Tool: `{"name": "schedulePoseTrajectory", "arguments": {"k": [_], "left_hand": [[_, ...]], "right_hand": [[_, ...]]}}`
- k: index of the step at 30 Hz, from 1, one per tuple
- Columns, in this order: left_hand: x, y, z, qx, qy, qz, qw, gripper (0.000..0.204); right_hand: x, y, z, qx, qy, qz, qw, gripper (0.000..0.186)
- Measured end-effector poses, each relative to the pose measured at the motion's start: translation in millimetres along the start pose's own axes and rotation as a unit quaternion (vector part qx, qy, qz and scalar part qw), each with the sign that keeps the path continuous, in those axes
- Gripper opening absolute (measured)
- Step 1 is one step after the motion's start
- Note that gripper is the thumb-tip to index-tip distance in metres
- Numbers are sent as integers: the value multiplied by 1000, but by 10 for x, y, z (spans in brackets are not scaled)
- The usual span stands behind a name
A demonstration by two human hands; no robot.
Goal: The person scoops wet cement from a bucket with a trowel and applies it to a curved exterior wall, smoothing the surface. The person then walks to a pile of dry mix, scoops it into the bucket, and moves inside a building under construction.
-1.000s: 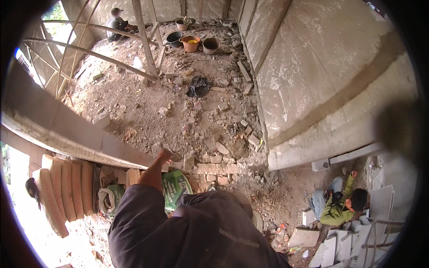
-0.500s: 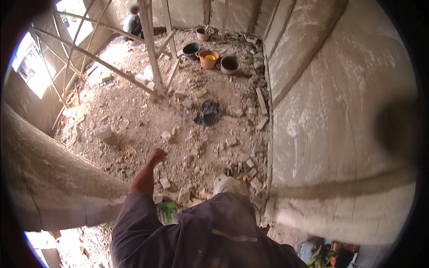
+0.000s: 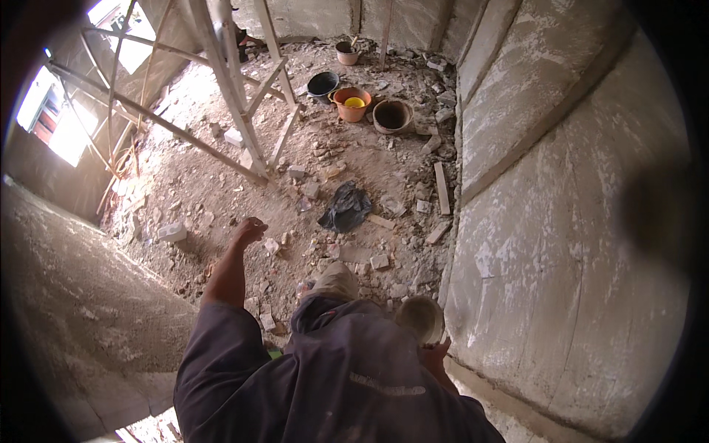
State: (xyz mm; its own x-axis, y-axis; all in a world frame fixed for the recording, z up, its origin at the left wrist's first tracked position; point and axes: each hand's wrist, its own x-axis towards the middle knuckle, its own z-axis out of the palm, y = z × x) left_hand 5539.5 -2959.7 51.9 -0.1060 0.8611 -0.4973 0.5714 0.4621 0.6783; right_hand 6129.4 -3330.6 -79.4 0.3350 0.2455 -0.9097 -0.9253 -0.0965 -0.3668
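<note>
My left arm reaches out to the left over the rubble, and my left hand (image 3: 249, 229) holds nothing, its fingers loosely bent and apart. On the right, my right hand (image 3: 436, 352) is at the near side of a grey, dirt-coated bucket (image 3: 420, 318) and appears to grip it. Exactly where the fingers hold is hard to see. The bucket hangs beside my body, close to the right wall. Ahead of my dark shirt shows one knee (image 3: 337, 280) in pale trousers.
Loose stones cover the ground, with a black plastic bag (image 3: 346, 207) ahead. A black tub (image 3: 323, 85), an orange bucket (image 3: 350, 108) and a brown bucket (image 3: 392, 117) stand farther off. Wooden scaffolding (image 3: 247, 129) rises at left; a plastered wall (image 3: 532, 244) borders the right. Another person's foot shows behind the scaffolding.
I have moved forward along the wall. The grey bucket and my right hand have come into view at the right. My left hand has swung slightly forward; the other person is now mostly hidden.
</note>
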Motion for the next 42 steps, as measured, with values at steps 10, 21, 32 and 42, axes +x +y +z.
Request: {"name": "schedulePoseTrajectory", "arguments": {"k": [10, 21, 32, 42], "left_hand": [[1471, -307, -560, -189, 72, -164, 965, 38], [3797, 1062, -673, -33, 126, 66, 989, 32], [5607, 4125, -2188, -175, 378, 167, 894, 64], [7367, 4329, -4183, 51, 548, 259, 793, 45]], "right_hand": [[762, -657, 1618, 71, -51, 75, 993, 56], [1355, -1046, 4125, -29, 40, 23, 999, 53], [2185, -1369, 5979, -59, 61, -16, 996, 49], [2780, -1867, 7742, -492, -5, -287, 822, 46]]}}
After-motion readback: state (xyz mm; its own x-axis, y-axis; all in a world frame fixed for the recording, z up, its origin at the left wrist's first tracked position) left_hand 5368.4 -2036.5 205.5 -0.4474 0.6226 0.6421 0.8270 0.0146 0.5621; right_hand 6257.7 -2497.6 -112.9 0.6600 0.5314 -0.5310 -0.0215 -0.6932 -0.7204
